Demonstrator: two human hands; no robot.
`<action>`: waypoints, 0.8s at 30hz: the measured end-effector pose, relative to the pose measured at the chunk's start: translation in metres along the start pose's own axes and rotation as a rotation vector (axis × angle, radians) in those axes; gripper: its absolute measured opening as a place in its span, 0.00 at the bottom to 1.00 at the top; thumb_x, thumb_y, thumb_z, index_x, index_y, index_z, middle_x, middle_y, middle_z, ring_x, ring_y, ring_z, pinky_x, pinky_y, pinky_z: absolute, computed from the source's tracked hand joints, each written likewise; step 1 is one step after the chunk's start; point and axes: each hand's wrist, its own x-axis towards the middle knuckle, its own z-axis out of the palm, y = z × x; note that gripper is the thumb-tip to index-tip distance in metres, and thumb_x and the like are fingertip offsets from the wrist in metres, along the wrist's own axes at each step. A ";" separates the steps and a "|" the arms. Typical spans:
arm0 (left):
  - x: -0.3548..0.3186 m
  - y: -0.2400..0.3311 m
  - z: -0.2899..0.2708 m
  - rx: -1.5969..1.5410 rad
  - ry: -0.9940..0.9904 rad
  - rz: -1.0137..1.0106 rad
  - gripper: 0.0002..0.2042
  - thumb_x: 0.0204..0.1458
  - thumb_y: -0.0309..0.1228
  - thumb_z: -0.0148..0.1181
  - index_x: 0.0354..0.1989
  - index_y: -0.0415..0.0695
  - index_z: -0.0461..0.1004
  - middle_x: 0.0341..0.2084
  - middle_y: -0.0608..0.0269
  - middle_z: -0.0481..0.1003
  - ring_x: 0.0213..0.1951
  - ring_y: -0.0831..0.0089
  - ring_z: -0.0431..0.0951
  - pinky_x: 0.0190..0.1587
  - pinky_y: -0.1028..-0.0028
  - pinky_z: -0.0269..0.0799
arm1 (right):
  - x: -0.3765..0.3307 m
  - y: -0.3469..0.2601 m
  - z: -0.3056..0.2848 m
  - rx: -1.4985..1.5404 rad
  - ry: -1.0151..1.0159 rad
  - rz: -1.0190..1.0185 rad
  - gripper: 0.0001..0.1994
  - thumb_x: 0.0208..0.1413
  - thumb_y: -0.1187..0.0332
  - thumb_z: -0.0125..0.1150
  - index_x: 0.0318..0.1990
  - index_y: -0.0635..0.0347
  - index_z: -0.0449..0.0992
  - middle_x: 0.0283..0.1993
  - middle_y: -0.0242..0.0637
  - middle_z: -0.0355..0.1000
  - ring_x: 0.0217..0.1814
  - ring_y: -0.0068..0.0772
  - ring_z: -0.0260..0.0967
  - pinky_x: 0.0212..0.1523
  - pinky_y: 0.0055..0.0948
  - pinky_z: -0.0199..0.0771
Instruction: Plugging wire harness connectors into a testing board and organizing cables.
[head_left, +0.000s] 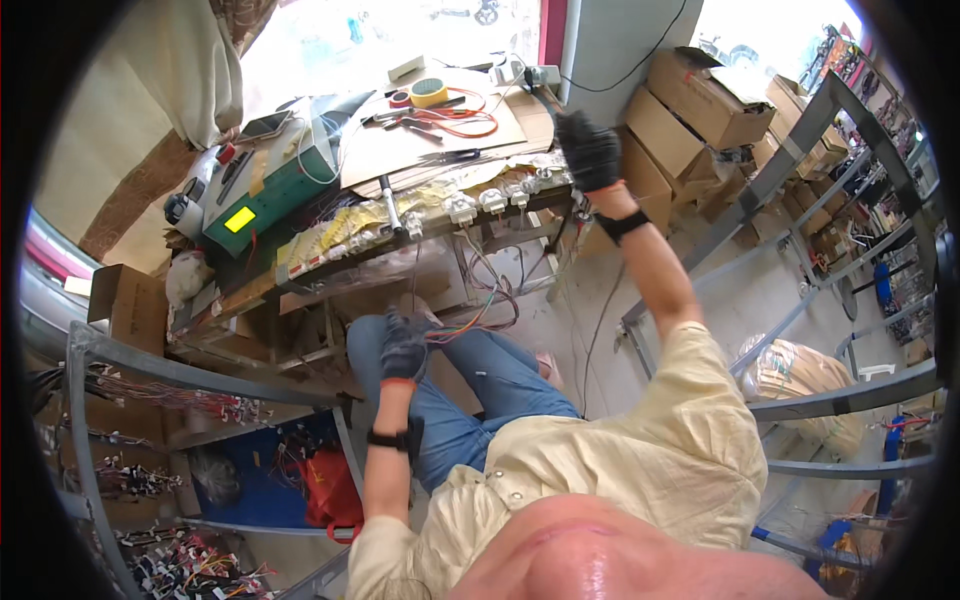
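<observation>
My left hand [403, 347], in a dark glove with an orange cuff, is above my left thigh. Its fingers close around one end of a bundle of coloured wires [488, 318]. From there the wires loop rightward and up to white connectors [461, 208] along the workbench's front edge. My right hand [591, 152], gloved the same way, reaches out to the right end of the bench, beside the last connectors. Its fingers are too blurred and dark to show whether they hold anything.
On the bench, a board [385, 165] carries yellow tape [429, 93], pliers and an orange cable. A green machine box [265, 190] stands left. Cardboard boxes [690, 105] are stacked right. Metal racks [200, 370] with hanging wires flank me; a red bag [330, 485] lies lower left.
</observation>
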 end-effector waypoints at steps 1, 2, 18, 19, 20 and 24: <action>-0.001 0.004 0.026 0.004 0.000 -0.007 0.23 0.54 0.27 0.50 0.59 0.35 0.61 0.58 0.45 0.62 0.58 0.61 0.65 0.59 0.65 0.62 | 0.007 0.014 -0.009 0.040 0.245 -0.272 0.14 0.58 0.59 0.54 0.39 0.61 0.75 0.25 0.36 0.73 0.23 0.33 0.71 0.24 0.31 0.69; -0.017 -0.001 0.066 0.257 0.013 0.071 0.22 0.51 0.27 0.54 0.56 0.37 0.64 0.51 0.47 0.68 0.51 0.58 0.70 0.55 0.64 0.65 | 0.022 -0.007 -0.050 0.439 -0.248 -0.010 0.17 0.59 0.58 0.52 0.48 0.60 0.71 0.33 0.39 0.73 0.33 0.33 0.71 0.32 0.29 0.70; -0.233 0.089 0.027 -0.601 -0.302 0.086 0.20 0.49 0.27 0.58 0.53 0.39 0.68 0.42 0.48 0.74 0.41 0.56 0.76 0.49 0.63 0.69 | -0.127 -0.087 0.060 0.823 -0.550 0.848 0.18 0.57 0.53 0.52 0.36 0.61 0.73 0.30 0.45 0.72 0.31 0.42 0.69 0.31 0.39 0.70; -0.244 0.087 0.025 -0.609 -0.313 0.063 0.20 0.49 0.27 0.58 0.53 0.39 0.68 0.42 0.48 0.74 0.41 0.56 0.76 0.49 0.63 0.69 | -0.121 -0.079 0.052 0.886 -0.668 0.868 0.19 0.58 0.52 0.48 0.36 0.62 0.73 0.35 0.52 0.72 0.38 0.57 0.68 0.38 0.46 0.67; -0.250 0.087 0.024 -0.622 -0.321 0.059 0.20 0.49 0.27 0.58 0.53 0.39 0.68 0.42 0.48 0.74 0.41 0.56 0.76 0.49 0.63 0.69 | -0.110 -0.068 0.046 0.877 -0.667 0.873 0.19 0.58 0.52 0.48 0.36 0.62 0.73 0.35 0.52 0.72 0.38 0.57 0.68 0.38 0.46 0.67; -0.282 0.087 0.016 -0.678 -0.358 -0.004 0.20 0.49 0.27 0.58 0.52 0.39 0.68 0.41 0.48 0.74 0.41 0.56 0.76 0.49 0.63 0.69 | -0.071 -0.038 0.024 0.647 -0.585 0.302 0.15 0.59 0.55 0.51 0.38 0.58 0.75 0.31 0.43 0.73 0.31 0.42 0.70 0.34 0.37 0.70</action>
